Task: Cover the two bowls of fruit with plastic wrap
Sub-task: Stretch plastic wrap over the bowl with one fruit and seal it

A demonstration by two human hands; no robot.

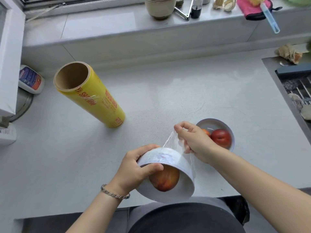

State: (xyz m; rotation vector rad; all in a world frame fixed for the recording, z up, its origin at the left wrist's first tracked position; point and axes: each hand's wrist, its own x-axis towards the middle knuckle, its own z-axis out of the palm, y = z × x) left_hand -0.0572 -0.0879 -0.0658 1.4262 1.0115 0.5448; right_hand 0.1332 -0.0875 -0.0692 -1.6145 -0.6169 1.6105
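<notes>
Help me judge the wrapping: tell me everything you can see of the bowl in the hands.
The bowl is white and glossy, ceramic by its look, with a faint blue and pink pattern outside. It is held up and tipped, mouth toward the person, above the near edge of the counter. One red-yellow fruit lies inside. The left hand grips its rim, thumb across the mouth. Clear wrap clings down its right side and runs up over its underside to the right hand, which pinches it.
</notes>
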